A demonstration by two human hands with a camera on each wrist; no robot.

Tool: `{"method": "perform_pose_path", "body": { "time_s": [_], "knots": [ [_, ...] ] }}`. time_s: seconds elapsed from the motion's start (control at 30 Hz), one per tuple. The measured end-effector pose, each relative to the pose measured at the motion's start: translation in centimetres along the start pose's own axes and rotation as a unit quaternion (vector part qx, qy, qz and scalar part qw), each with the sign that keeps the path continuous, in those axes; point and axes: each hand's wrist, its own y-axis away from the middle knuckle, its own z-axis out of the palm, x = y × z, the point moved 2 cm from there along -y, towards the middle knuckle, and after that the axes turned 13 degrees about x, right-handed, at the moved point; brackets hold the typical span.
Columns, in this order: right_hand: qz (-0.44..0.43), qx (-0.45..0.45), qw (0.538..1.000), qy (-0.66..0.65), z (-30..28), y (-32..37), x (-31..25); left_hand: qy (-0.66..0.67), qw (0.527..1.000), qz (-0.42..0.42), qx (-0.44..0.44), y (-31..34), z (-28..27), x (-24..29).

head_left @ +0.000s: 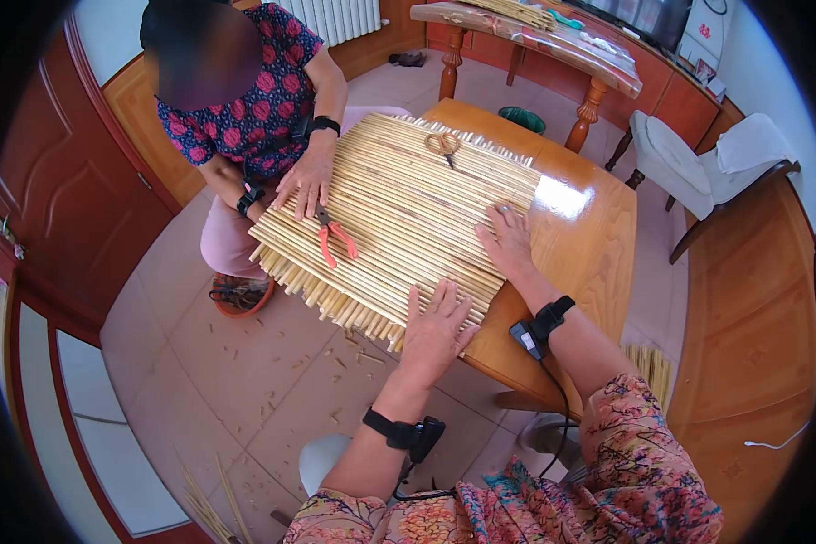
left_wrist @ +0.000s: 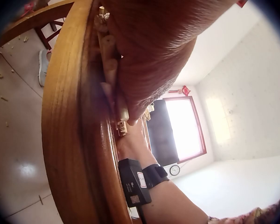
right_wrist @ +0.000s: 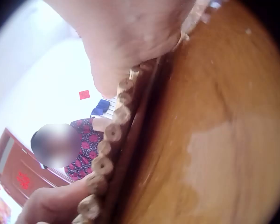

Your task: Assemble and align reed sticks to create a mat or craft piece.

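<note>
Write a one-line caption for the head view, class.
Left hand and right hand rest on side-by-side stalks, with pliers and scissors on top.

I see room to pass along the table [head_left: 585, 258]'s right edge, beside the mat [head_left: 408, 199]. Over the mat, scissors [head_left: 443, 145], pliers [head_left: 333, 240] and the other person's hand [head_left: 308, 181] near the pliers block me.

The head view was bright and fairly sharp, with white glare on the table [head_left: 587, 249] and dark, curved edges; in the left wrist view the window [left_wrist: 188, 128] was blown out and the table's inner side blurred and shadowed; the right wrist view looked hazy, its wall [right_wrist: 46, 79] washed out
</note>
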Motion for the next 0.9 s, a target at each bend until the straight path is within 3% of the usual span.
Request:
{"method": "perform_pose_path", "body": {
  "time_s": [0.13,0.17,0.23,0.4,0.9],
  "knots": [
    [0.031,-0.154,0.983,0.096,-1.8,-1.0,-2.5,0.004,1.000,-0.006,0.001,0.1,0.2,-0.1],
    [0.031,-0.154,0.983,0.096,-1.6,-1.3,-2.8,0.004,1.000,-0.006,0.002,0.1,0.1,-0.2],
    [-0.049,-0.198,0.973,0.110,-1.0,-2.1,-3.6,0.003,1.000,-0.009,-0.002,0.0,0.2,-0.1],
    [-0.067,-0.314,0.944,0.077,0.8,-3.9,-5.2,0.002,1.000,-0.018,-0.014,-0.1,0.0,0.0],
    [-0.073,-0.316,0.939,0.115,1.5,-3.9,-5.2,-0.028,0.999,-0.009,-0.021,-0.2,0.2,0.5]
  ]
}}
